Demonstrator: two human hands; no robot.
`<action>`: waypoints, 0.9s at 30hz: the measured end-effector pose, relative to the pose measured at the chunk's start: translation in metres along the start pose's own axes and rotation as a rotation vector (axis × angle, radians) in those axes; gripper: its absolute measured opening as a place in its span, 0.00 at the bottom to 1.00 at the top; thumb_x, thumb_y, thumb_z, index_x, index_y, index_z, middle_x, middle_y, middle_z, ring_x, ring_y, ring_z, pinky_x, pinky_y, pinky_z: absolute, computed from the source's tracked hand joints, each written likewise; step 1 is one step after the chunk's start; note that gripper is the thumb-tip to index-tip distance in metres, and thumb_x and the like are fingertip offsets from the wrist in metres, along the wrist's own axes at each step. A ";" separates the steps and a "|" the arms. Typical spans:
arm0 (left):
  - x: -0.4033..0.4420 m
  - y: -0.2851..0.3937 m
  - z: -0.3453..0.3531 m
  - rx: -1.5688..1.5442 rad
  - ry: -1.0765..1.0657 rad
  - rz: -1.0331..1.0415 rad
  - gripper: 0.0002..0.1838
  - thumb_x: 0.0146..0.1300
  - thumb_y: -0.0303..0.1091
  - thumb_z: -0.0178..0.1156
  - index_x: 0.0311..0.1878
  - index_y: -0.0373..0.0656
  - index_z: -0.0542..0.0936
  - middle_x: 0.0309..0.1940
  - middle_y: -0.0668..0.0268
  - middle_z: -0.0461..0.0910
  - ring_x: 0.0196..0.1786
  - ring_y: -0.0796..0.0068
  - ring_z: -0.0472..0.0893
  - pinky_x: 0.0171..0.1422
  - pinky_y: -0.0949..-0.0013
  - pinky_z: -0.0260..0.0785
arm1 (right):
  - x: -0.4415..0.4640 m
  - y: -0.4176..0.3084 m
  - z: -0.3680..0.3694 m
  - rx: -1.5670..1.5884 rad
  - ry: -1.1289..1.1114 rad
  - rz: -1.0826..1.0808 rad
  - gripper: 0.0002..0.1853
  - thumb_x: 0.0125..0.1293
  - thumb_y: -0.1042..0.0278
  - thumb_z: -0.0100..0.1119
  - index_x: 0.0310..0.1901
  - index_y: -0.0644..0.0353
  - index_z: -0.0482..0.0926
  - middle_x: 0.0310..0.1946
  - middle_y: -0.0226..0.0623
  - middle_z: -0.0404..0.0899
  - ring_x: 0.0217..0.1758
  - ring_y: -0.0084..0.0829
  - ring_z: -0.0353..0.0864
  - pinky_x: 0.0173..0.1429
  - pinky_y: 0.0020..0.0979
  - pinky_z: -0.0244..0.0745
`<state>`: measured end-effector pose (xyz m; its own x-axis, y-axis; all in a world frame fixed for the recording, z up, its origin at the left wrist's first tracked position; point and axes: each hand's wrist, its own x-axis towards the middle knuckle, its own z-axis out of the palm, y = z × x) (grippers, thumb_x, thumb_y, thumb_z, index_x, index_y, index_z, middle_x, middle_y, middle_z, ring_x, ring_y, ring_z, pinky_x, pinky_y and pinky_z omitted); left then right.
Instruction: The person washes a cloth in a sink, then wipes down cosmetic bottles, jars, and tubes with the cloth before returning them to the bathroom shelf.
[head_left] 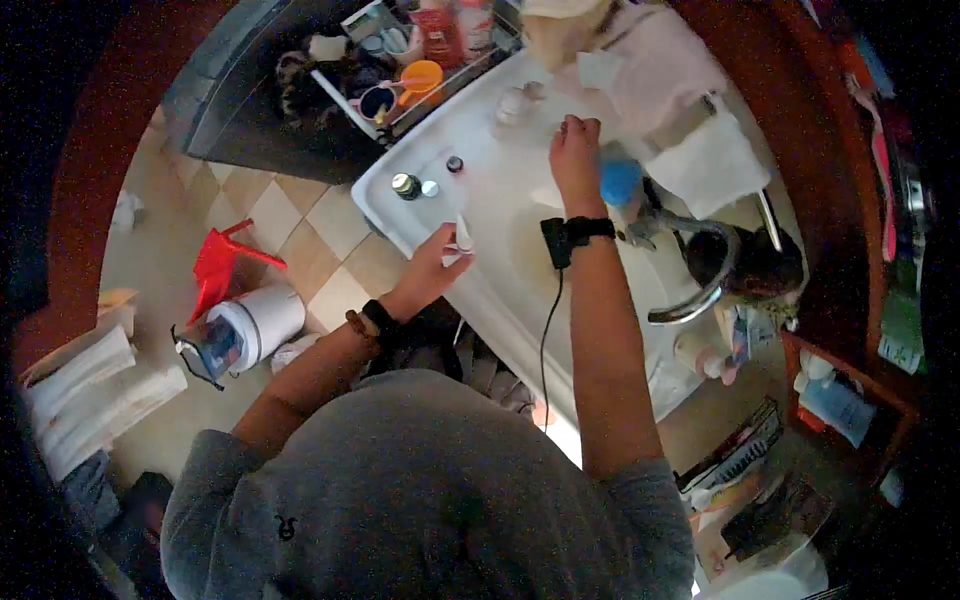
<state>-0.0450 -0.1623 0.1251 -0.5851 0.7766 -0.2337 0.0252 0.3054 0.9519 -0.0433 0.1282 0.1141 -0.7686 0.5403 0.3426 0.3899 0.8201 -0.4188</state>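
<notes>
My left hand (436, 268) is at the near left edge of the white washbasin (500, 290). Its thumb and fingers are closed on a small white tube with a pointed tip (463, 236). Over the far part of the basin, my right hand (576, 150) has its fingertips pressed together; what they hold, if anything, is too small to make out. On the left corner stand a dark bottle with a pale top (406, 186), a small white cap (430, 188) and a small dark cap (455, 164). Close to my right hand is a blue-topped container (620, 183).
A chrome faucet (690, 306) arches over the basin's right side. A clear jar (513, 104) and white cloth (710, 165) lie at the back. Beyond the left rim is a tray (345, 93) of toiletries. A black cable (548, 350) hangs from my right wrist.
</notes>
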 end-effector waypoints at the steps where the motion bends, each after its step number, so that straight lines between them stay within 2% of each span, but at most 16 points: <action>1: -0.002 -0.004 -0.002 0.022 0.002 0.014 0.20 0.62 0.28 0.62 0.56 0.42 0.69 0.49 0.63 0.76 0.52 0.68 0.78 0.59 0.64 0.71 | 0.005 0.004 0.006 -0.009 -0.046 0.008 0.14 0.59 0.73 0.56 0.46 0.70 0.73 0.43 0.56 0.70 0.45 0.53 0.76 0.47 0.42 0.79; 3: -0.003 -0.003 -0.005 0.044 0.012 0.063 0.20 0.63 0.29 0.61 0.56 0.40 0.69 0.48 0.61 0.75 0.51 0.67 0.78 0.57 0.64 0.71 | 0.010 0.015 0.022 -0.043 -0.085 0.035 0.14 0.58 0.75 0.55 0.46 0.70 0.73 0.44 0.57 0.71 0.47 0.54 0.76 0.43 0.43 0.80; 6: -0.005 -0.003 -0.011 0.077 0.012 0.114 0.20 0.63 0.31 0.61 0.57 0.39 0.69 0.49 0.58 0.75 0.52 0.66 0.78 0.57 0.63 0.71 | 0.010 0.027 0.035 -0.083 -0.128 -0.018 0.15 0.58 0.74 0.55 0.48 0.69 0.74 0.43 0.58 0.71 0.47 0.54 0.76 0.44 0.43 0.80; 9: -0.005 0.003 -0.016 0.033 0.000 0.035 0.21 0.64 0.32 0.60 0.57 0.38 0.68 0.49 0.56 0.74 0.52 0.63 0.78 0.57 0.63 0.71 | 0.010 0.022 0.032 -0.030 -0.149 0.020 0.17 0.57 0.74 0.56 0.49 0.70 0.73 0.42 0.56 0.72 0.46 0.53 0.76 0.48 0.44 0.78; 12: 0.000 -0.004 -0.016 0.070 0.021 0.062 0.19 0.62 0.26 0.59 0.55 0.37 0.68 0.46 0.57 0.74 0.51 0.63 0.77 0.57 0.63 0.71 | 0.010 0.017 0.025 -0.029 -0.111 -0.007 0.19 0.56 0.74 0.58 0.50 0.70 0.73 0.43 0.54 0.73 0.45 0.52 0.76 0.52 0.43 0.76; 15: 0.003 0.005 -0.020 0.067 0.006 0.053 0.19 0.62 0.24 0.58 0.56 0.37 0.68 0.46 0.56 0.75 0.51 0.62 0.77 0.57 0.63 0.71 | 0.009 0.001 0.002 0.073 -0.080 0.088 0.20 0.55 0.74 0.60 0.51 0.69 0.72 0.44 0.50 0.74 0.42 0.47 0.77 0.52 0.42 0.76; 18: 0.010 -0.002 -0.021 0.054 -0.019 0.160 0.17 0.63 0.23 0.56 0.55 0.37 0.68 0.46 0.57 0.75 0.51 0.62 0.77 0.58 0.62 0.70 | -0.007 -0.039 -0.051 0.205 -0.194 0.145 0.21 0.54 0.75 0.61 0.51 0.65 0.73 0.47 0.47 0.74 0.41 0.40 0.78 0.49 0.37 0.76; 20: 0.016 0.004 -0.022 0.001 -0.087 0.181 0.17 0.64 0.22 0.54 0.56 0.37 0.67 0.47 0.56 0.75 0.51 0.62 0.77 0.58 0.61 0.70 | -0.028 -0.068 -0.075 0.650 -0.323 0.142 0.21 0.55 0.81 0.59 0.52 0.59 0.76 0.47 0.39 0.74 0.36 0.28 0.78 0.45 0.28 0.75; 22: 0.020 0.014 -0.023 -0.030 -0.172 0.170 0.18 0.64 0.22 0.53 0.57 0.37 0.67 0.48 0.55 0.74 0.52 0.61 0.76 0.59 0.61 0.69 | -0.037 -0.098 -0.099 0.795 -0.521 0.021 0.21 0.55 0.82 0.60 0.52 0.59 0.75 0.48 0.36 0.75 0.36 0.27 0.78 0.43 0.27 0.74; 24: 0.027 0.026 -0.024 -0.034 -0.259 0.139 0.19 0.65 0.21 0.53 0.59 0.38 0.66 0.49 0.54 0.74 0.53 0.61 0.76 0.61 0.61 0.68 | -0.044 -0.106 -0.100 0.818 -0.577 -0.037 0.18 0.56 0.80 0.62 0.50 0.60 0.76 0.46 0.37 0.76 0.35 0.28 0.78 0.43 0.27 0.74; 25: 0.032 0.027 -0.024 -0.037 -0.295 0.120 0.21 0.66 0.24 0.53 0.61 0.38 0.64 0.52 0.54 0.73 0.56 0.60 0.75 0.62 0.61 0.67 | -0.044 -0.106 -0.102 0.829 -0.605 -0.069 0.17 0.56 0.79 0.63 0.49 0.61 0.77 0.45 0.37 0.77 0.34 0.28 0.77 0.42 0.27 0.74; 27: 0.038 0.028 -0.024 -0.043 -0.365 0.078 0.25 0.68 0.30 0.53 0.66 0.38 0.61 0.57 0.54 0.72 0.62 0.60 0.72 0.66 0.61 0.63 | -0.040 -0.101 -0.103 0.668 -0.604 -0.082 0.12 0.58 0.73 0.62 0.44 0.61 0.77 0.41 0.41 0.77 0.36 0.35 0.78 0.42 0.33 0.75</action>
<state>-0.0856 -0.1376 0.1474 -0.2552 0.9442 -0.2084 0.0195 0.2205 0.9752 0.0004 0.0428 0.2291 -0.9898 0.1395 -0.0278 0.0909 0.4698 -0.8781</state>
